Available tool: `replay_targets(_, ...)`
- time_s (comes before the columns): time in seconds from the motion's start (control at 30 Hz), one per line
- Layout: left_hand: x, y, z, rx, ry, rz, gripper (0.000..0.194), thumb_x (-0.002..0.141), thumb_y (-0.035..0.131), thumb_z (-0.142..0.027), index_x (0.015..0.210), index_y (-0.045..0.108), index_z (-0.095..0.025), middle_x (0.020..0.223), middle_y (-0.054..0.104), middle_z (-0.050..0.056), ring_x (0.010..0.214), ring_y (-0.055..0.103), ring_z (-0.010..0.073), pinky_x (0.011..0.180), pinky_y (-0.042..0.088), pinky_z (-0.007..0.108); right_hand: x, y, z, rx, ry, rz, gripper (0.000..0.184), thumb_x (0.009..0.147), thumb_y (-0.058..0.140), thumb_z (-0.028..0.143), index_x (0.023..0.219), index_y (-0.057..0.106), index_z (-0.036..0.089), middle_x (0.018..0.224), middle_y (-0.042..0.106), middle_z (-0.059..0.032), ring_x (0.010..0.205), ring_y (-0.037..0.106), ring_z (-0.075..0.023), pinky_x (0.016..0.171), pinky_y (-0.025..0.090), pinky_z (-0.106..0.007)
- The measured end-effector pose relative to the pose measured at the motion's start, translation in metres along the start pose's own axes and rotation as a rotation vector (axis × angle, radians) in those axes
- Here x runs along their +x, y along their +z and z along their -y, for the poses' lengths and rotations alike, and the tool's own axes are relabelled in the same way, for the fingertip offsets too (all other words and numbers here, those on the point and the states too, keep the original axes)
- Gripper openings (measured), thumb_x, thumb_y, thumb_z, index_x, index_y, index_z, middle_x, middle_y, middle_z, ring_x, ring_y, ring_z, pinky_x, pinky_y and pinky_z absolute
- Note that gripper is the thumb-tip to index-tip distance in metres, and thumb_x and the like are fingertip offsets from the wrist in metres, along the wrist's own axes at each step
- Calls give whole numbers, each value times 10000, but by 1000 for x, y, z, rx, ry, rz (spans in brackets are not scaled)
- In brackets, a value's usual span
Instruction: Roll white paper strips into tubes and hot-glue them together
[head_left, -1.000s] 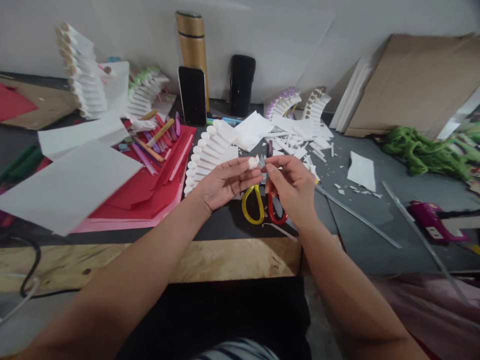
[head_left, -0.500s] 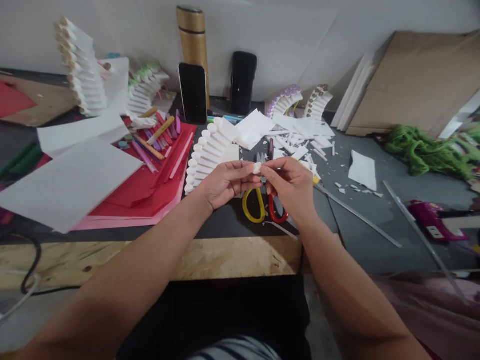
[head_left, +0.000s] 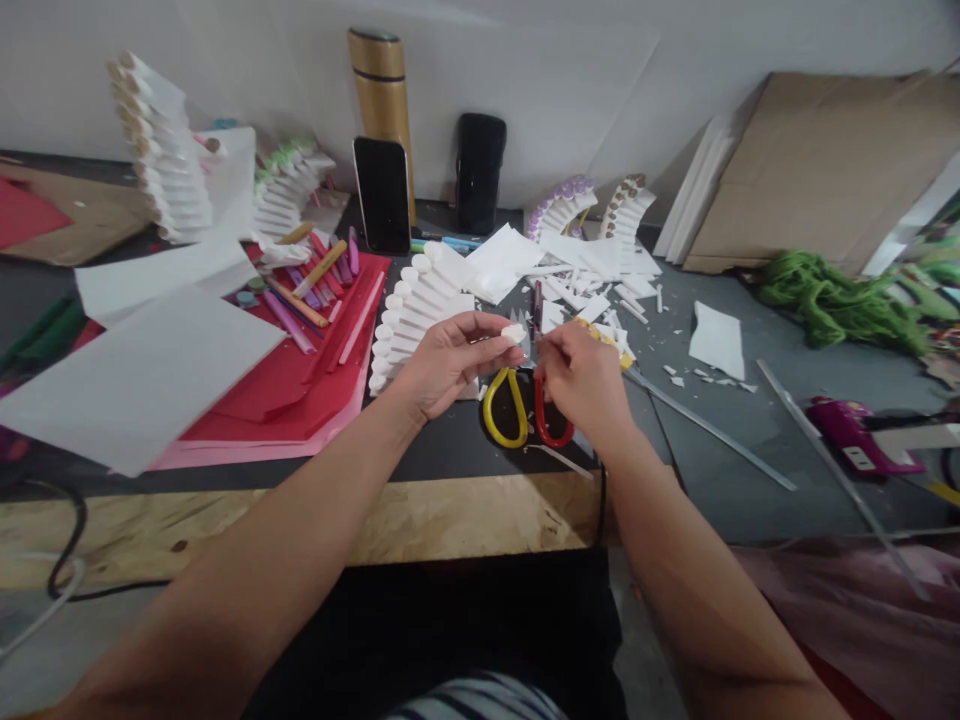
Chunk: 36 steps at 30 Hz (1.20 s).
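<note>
A small white lump (head_left: 513, 334) is pinched between the thumb and fingers of my left hand (head_left: 461, 362); its material is hard to make out. Just to the right, my right hand (head_left: 581, 375) has its fingers curled together, apart from the lump, and whatever they may hold is hidden. Below both hands lie scissors (head_left: 506, 440) with one yellow and one red handle, their blades pointing away and partly covered. A fan-like row of white rolled paper tubes (head_left: 409, 315) rests beside my left hand.
White paper scraps (head_left: 592, 285) are strewn behind my right hand. Red sheets (head_left: 255, 395) with coloured sticks lie left. A phone (head_left: 382, 195) leans on a gold flask (head_left: 379, 65). Rightward are a metal strip (head_left: 712, 430), green yarn (head_left: 832, 300) and a purple glue gun (head_left: 855, 435).
My right fingers came to the white lump, touched it, then drew away to the right and curled in. My left hand kept its pinch, and the lump now looks smoother.
</note>
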<state>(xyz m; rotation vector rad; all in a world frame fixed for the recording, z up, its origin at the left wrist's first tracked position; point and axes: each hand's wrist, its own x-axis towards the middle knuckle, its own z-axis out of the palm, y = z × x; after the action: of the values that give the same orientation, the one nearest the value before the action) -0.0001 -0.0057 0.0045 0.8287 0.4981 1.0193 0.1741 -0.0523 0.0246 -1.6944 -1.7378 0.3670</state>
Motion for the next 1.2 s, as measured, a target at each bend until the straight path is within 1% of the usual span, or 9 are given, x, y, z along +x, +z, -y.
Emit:
replay_targets(0.13, 0, 1, 0, 46, 77, 1, 237, 708, 855, -156, 899, 718, -126, 785, 732, 8, 776, 756, 148, 838, 592, 266, -13, -3, 15, -565, 3, 191, 200, 961, 486, 299, 960, 600, 135, 912, 712, -168, 802, 700, -296, 654, 441, -354)
replay_targets(0.2, 0, 1, 0, 60, 93, 2, 228, 715, 846, -159, 901, 718, -128, 795, 732, 9, 782, 759, 155, 851, 593, 283, -19, 0, 24, -660, 11, 262, 309, 949, 518, 392, 1042, 592, 107, 1004, 699, -209, 846, 705, -330, 647, 452, -364)
replay_targets(0.3, 0, 1, 0, 53, 76, 4, 213, 719, 832, -145, 888, 704, -127, 797, 734, 15, 777, 760, 168, 876, 599, 326, -22, 6, 34, -688, 54, 288, 354, 908, 535, 365, 1115, 564, 80, 1005, 701, -229, 866, 713, -346, 673, 480, -380)
replay_targets(0.57, 2, -3, -3, -140, -26, -91, 96, 801, 692, -44, 869, 669, -108, 791, 762, 86, 725, 749, 147, 829, 618, 304, -4, -5, 17, -493, 220, 347, 323, 793, 591, 292, 1062, 605, 113, 991, 727, -214, 1003, 699, -389, 789, 529, -440)
replay_targets(0.67, 1, -2, -5, -186, -55, -109, 107, 804, 679, -31, 869, 664, -115, 813, 767, 92, 730, 747, 137, 784, 618, 260, -1, -16, 1, -69, 331, 372, 306, 763, 586, 212, 1063, 588, 150, 822, 714, -98, 785, 724, -271, 695, 565, -371)
replay_targets(0.77, 0, -1, -6, -188, -77, -121, 124, 795, 684, -25, 871, 660, -120, 817, 763, 87, 716, 740, 124, 717, 607, 211, -7, -22, -6, 436, 452, 379, 279, 734, 647, 241, 990, 546, 192, 604, 622, 23, 516, 639, -179, 553, 564, -318)
replay_targets(0.87, 0, 0, -7, -192, -80, -121, 119, 797, 689, -33, 873, 659, -120, 824, 759, 84, 670, 718, 103, 665, 592, 183, -21, -27, -4, 663, 396, 262, 365, 708, 783, 385, 928, 546, 215, 625, 613, 36, 541, 648, -168, 607, 593, -342)
replay_targets(1.0, -1, 3, -9, -191, -101, -134, 88, 808, 683, -46, 853, 659, -117, 807, 750, 80, 656, 704, 90, 657, 582, 164, -39, -40, 4, 599, 279, 147, 480, 751, 780, 558, 1043, 561, 246, 828, 637, 5, 703, 675, -175, 700, 589, -357)
replay_targets(1.2, -3, 7, -6, -159, -109, -87, 90, 808, 683, -55, 875, 669, -113, 785, 747, 67, 672, 708, 94, 677, 583, 172, -54, -55, 14, 57, 56, 222, 656, 759, 746, 643, 1202, 481, 238, 822, 572, 5, 682, 556, -169, 627, 471, -302)
